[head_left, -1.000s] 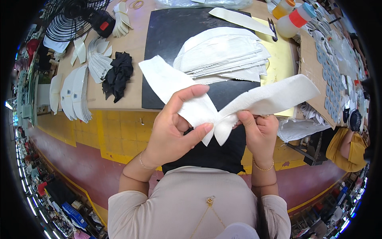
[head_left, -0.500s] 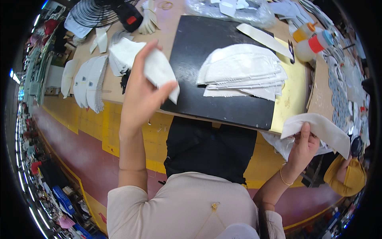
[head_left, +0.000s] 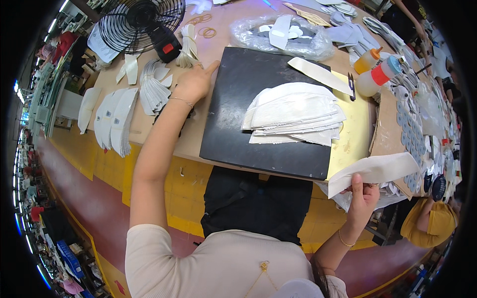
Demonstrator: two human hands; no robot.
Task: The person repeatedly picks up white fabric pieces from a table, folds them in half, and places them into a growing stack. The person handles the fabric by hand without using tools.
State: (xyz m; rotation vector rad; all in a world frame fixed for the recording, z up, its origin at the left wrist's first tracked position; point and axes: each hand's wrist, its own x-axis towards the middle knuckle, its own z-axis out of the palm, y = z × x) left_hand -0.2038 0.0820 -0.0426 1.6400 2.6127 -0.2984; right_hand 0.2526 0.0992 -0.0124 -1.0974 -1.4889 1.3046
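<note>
My left hand (head_left: 193,85) is at the left edge of a black board (head_left: 223,124), its index finger stretched out toward the board's far left corner. Its other fingers are partly hidden, and I see nothing held in it. Just beyond it lies a bundle of thin off-white strips (head_left: 188,45). My right hand (head_left: 364,198) pinches a long, curved white fabric panel (head_left: 377,170) between thumb and fingers, raised off the board's near right corner. A stack of similar white curved panels (head_left: 293,109) lies on the board. A single white panel (head_left: 320,75) rests behind the stack.
Left of my left hand are fanned white pieces (head_left: 154,87) and more stacked panels (head_left: 114,119). A black fan (head_left: 141,22) stands at the far left. Small snips (head_left: 352,87), bottles (head_left: 380,74) and a plastic bag (head_left: 243,37) lie toward the back. A person in yellow (head_left: 430,223) is at right.
My left hand has moved away from me, and the white piece seen by it earlier no longer shows there. The panel in my right hand has turned more level. The view has shifted.
</note>
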